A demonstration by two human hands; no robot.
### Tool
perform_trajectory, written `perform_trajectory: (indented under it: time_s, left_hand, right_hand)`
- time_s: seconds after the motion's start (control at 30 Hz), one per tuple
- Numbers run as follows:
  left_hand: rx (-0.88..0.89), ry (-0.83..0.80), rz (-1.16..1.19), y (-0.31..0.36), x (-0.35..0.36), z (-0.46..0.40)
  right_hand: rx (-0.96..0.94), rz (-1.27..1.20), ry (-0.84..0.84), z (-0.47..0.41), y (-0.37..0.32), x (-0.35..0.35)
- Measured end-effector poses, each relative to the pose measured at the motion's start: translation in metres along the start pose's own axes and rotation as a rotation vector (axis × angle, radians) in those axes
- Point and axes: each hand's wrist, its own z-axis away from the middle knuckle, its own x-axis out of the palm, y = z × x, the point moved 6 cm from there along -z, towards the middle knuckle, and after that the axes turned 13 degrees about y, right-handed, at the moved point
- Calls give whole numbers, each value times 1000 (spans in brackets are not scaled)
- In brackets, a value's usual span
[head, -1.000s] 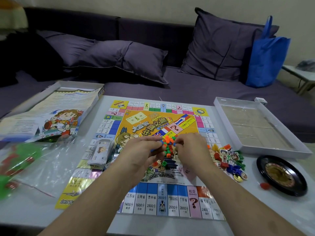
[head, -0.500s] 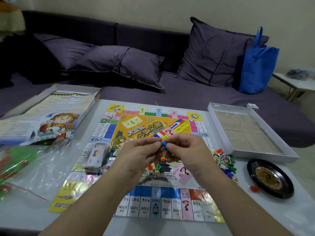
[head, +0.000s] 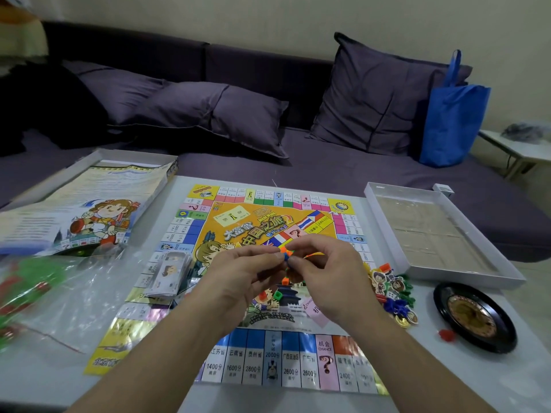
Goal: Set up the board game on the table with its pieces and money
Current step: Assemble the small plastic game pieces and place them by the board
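Crinkled clear plastic bag (head: 68,296) lay far left, then a banded stack of paper money (head: 168,274) on the glossy game board (head: 238,365). Left hand (head: 238,278) and right hand (head: 325,278) had lifted higher than before, fingertips pinching small cube-shaped plastic pieces (head: 286,254) together above the board's centre. Token pile (head: 390,290) and round black roulette wheel (head: 474,317) sat right.

A white surface (head: 465,380) carries the board (head: 238,365), spread flat at the middle. At far left lies a box lid (head: 89,210), with a clear bag (head: 68,296) in front of it. At right sit a white tray (head: 369,201), a black wheel (head: 477,318), a red piece (head: 446,334) and a heap of tokens (head: 393,290).
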Motion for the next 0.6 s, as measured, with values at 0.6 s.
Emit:
perform_trajectory:
  time_s: [0.6]
  left_hand:
    - [-57, -52, 46, 1, 5, 10]
  right_hand:
    - [-124, -65, 80, 4, -17, -5]
